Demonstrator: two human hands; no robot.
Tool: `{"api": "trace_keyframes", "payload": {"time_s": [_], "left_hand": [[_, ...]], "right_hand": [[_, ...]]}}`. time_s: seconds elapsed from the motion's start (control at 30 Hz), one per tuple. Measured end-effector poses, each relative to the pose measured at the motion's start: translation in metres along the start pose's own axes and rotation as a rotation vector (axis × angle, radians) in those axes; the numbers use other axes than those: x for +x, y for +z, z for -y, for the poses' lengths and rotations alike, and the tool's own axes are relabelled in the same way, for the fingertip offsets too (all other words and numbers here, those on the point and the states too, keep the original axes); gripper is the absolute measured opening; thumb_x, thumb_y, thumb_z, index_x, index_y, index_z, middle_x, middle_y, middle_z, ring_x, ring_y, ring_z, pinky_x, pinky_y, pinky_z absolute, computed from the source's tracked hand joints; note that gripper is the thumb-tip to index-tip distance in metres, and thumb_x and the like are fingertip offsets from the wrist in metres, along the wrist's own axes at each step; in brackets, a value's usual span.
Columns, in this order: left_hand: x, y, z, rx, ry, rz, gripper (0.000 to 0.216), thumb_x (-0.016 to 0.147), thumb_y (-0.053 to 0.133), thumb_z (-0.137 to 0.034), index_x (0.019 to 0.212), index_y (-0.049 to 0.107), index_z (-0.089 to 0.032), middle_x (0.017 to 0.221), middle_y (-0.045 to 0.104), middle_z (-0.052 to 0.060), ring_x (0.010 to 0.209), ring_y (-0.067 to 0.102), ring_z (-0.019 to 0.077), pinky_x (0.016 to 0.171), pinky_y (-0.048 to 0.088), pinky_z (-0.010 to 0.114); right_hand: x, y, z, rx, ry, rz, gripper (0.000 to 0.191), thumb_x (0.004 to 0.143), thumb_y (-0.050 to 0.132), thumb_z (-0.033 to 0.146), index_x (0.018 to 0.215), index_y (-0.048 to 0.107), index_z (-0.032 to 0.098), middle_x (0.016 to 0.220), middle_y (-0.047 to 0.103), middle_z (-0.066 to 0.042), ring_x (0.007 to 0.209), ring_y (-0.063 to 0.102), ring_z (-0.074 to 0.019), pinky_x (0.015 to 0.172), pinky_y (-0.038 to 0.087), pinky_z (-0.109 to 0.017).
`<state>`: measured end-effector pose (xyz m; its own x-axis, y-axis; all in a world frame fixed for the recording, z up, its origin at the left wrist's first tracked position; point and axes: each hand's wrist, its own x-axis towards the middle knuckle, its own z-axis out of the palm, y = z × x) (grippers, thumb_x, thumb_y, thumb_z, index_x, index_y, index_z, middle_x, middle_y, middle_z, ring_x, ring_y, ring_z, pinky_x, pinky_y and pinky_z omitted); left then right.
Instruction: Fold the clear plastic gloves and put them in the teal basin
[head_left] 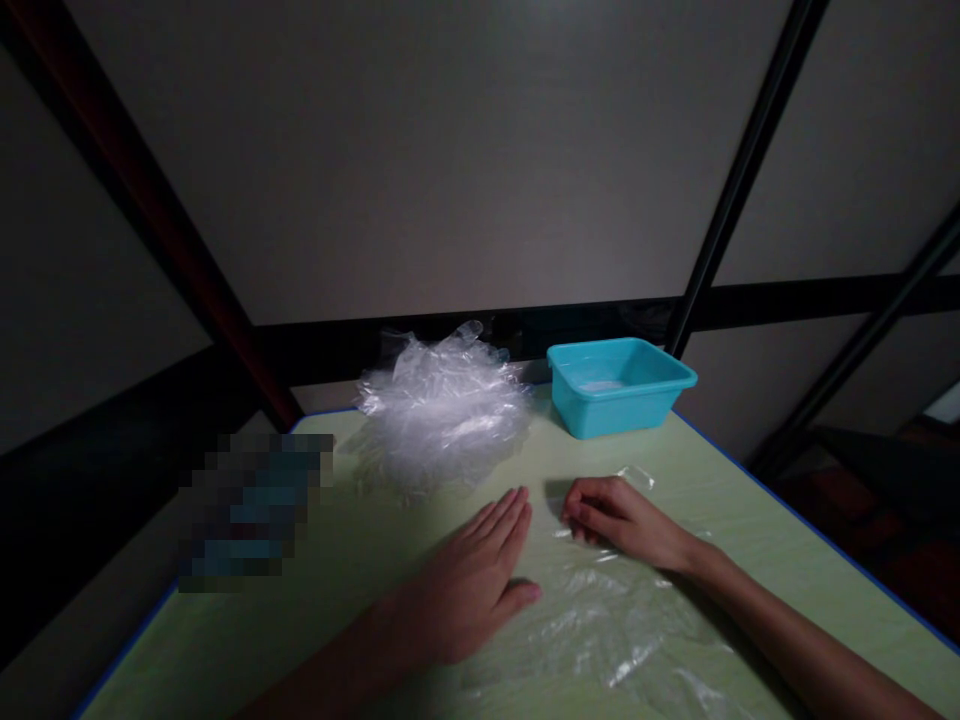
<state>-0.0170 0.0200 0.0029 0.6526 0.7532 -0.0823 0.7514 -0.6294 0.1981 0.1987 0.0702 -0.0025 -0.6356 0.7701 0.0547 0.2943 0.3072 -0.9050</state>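
Note:
A clear plastic sheet (pixel 600 630) lies spread on the pale green table (pixel 315 620) in front of me. My left hand (pixel 469 575) lies flat on the table at the sheet's left edge, fingers stretched out together. My right hand (pixel 619 520) rests on the sheet's far part with its fingers curled, pinching the plastic near its top edge. A heap of crumpled clear plastic (pixel 442 405) sits farther back, beyond my left hand.
A turquoise plastic tub (pixel 619 385) stands at the table's far right corner. A blurred-out patch (pixel 251 505) covers something at the left edge. Dark frame bars and a grey wall rise behind the table. The room is dim.

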Motion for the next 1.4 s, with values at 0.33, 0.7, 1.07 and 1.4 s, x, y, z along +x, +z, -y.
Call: {"api": "trace_keyframes", "payload": {"time_s": [0.33, 0.7, 1.07, 1.4], "left_hand": [[0.002, -0.002, 0.004, 0.038, 0.025, 0.032, 0.066, 0.088, 0.037, -0.044, 0.137, 0.014, -0.007, 0.144, 0.005, 0.014, 0.131, 0.003, 0.0215, 0.107, 0.012, 0.036], [0.000, -0.012, 0.026, 0.010, 0.015, -0.004, 0.065, 0.086, 0.044, -0.038, 0.135, 0.016, -0.005, 0.143, 0.010, 0.017, 0.131, 0.009, 0.0221, 0.105, 0.017, 0.037], [-0.001, -0.015, -0.019, -0.117, 0.393, -0.132, 0.025, 0.085, 0.047, -0.020, 0.109, 0.057, -0.019, 0.129, 0.045, 0.008, 0.117, 0.040, 0.0196, 0.099, 0.032, 0.033], [0.000, -0.007, -0.018, -0.121, 0.418, -0.138, 0.022, 0.083, 0.049, -0.017, 0.103, 0.059, -0.019, 0.124, 0.047, 0.008, 0.114, 0.042, 0.0198, 0.097, 0.033, 0.032]], "right_hand": [[-0.004, -0.032, -0.005, 0.167, 0.191, 0.195, 0.028, 0.079, 0.052, 0.040, 0.071, 0.052, 0.013, 0.063, 0.057, -0.001, 0.056, 0.055, -0.0104, 0.057, 0.044, -0.025], [-0.012, -0.032, 0.014, -0.023, 0.113, 0.352, 0.019, 0.070, 0.063, 0.029, 0.071, 0.054, 0.013, 0.059, 0.055, 0.003, 0.054, 0.053, -0.0088, 0.051, 0.041, -0.020], [-0.040, -0.019, 0.034, -0.541, 0.081, 0.671, 0.020, 0.048, 0.074, 0.015, 0.064, 0.063, 0.012, 0.058, 0.054, 0.005, 0.049, 0.044, -0.0068, 0.045, 0.031, -0.018], [-0.038, -0.020, 0.050, -0.450, -0.078, 0.628, 0.023, 0.058, 0.054, -0.003, 0.068, 0.065, 0.015, 0.060, 0.053, 0.003, 0.055, 0.046, -0.0093, 0.052, 0.037, -0.019]]}}
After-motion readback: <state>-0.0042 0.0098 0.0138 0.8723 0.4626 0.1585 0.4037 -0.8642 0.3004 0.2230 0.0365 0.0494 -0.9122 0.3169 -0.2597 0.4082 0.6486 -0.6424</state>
